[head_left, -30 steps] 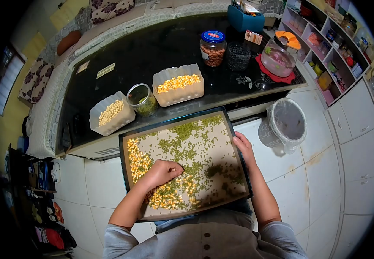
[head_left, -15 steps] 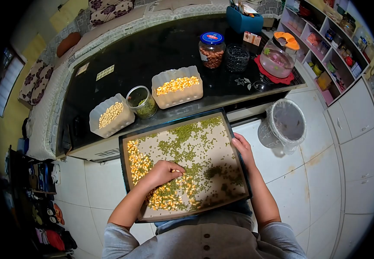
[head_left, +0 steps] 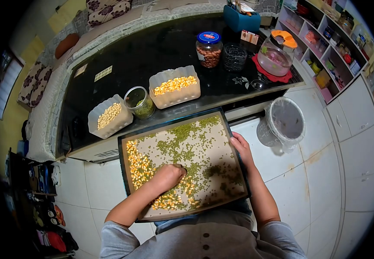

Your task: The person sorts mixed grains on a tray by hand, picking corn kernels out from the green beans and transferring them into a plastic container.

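Observation:
A dark-rimmed tray (head_left: 233,162) with a beige bottom rests tilted against me, its far side near the table edge. Yellow corn kernels (head_left: 137,162) lie along its left side and lower left, mixed with small green mung beans (head_left: 180,134) that spread across the middle and right. My left hand (head_left: 169,176) is over the middle of the tray, fingers curled down among beans and kernels; its fingertips are hidden, so what they pinch cannot be seen. My right hand (head_left: 241,149) grips the tray's right rim.
On the black table (head_left: 122,56) stand a tub of pale beans (head_left: 109,115), a glass jar (head_left: 140,103) with green beans, a tub of corn (head_left: 175,85), a blue-lidded jar (head_left: 209,51), a dark glass container (head_left: 235,58) and a water jug (head_left: 275,58). A lined bin (head_left: 282,125) stands right.
My left hand has turned and curled further down, its fingertips dropping out of sight; a kernel showed at them before. My right hand stays on the rim. The view has shifted slightly.

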`<control>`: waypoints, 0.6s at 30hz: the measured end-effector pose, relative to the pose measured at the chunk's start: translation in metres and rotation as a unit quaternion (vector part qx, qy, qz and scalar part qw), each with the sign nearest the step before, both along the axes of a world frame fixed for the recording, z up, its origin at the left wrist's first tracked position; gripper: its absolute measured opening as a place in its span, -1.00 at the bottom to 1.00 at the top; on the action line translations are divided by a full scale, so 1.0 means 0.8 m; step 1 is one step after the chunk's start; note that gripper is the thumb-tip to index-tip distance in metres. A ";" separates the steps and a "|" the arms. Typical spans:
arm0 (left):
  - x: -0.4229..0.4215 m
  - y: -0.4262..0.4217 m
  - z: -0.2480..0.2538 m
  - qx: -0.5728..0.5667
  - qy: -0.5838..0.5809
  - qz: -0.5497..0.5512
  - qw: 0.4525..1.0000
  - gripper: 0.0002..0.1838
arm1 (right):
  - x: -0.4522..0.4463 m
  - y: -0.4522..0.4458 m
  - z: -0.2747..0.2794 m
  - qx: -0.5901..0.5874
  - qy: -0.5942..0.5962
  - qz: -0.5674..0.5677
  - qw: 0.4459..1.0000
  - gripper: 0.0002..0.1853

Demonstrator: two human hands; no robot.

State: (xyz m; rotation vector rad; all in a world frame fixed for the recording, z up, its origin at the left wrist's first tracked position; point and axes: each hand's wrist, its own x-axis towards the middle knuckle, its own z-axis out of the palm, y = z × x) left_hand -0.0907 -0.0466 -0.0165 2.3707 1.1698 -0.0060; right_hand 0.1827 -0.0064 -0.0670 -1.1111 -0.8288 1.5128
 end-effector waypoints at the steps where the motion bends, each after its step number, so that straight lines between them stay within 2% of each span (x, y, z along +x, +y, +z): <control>1: -0.001 0.001 0.000 0.000 0.000 0.000 1.000 -0.93 | 0.000 0.000 -0.001 0.000 0.000 0.000 1.000 -0.60; 4: -0.007 0.008 0.004 -0.010 -0.069 0.004 0.998 -0.92 | 0.000 0.000 -0.002 0.002 0.012 0.001 1.000 -0.61; 7: -0.009 0.020 0.032 -0.192 -0.107 0.112 0.969 -0.90 | 0.000 -0.001 -0.002 0.005 0.011 -0.001 1.000 -0.62; 8: -0.011 0.025 0.037 -0.192 -0.107 0.112 0.969 -0.90 | 0.000 -0.001 -0.002 0.001 0.009 0.001 1.000 -0.62; 10: -0.017 0.040 0.046 -0.281 -0.209 0.182 0.919 -0.90 | 0.000 0.002 0.000 0.003 0.006 0.004 1.000 -0.62; 12: -0.017 0.065 0.074 -0.230 -0.227 0.191 0.927 -0.89 | 0.000 0.002 0.000 0.006 -0.005 0.004 1.000 -0.61; 14: -0.021 0.102 0.104 -0.128 -0.224 0.153 0.954 -0.90 | 0.000 0.002 -0.002 0.004 -0.006 0.005 1.000 -0.61; 16: -0.020 0.144 0.130 -0.076 -0.286 0.174 0.939 -0.89 | 0.000 0.002 -0.003 0.002 -0.007 0.005 1.000 -0.60; 17: -0.018 0.166 0.148 0.001 -0.227 0.182 0.957 -0.88 | 0.000 0.002 -0.003 -0.004 0.000 0.003 1.000 -0.60; 18: -0.020 0.192 0.150 0.052 -0.238 0.179 0.953 -0.89 | -0.001 0.002 -0.002 -0.010 0.008 0.001 1.000 -0.60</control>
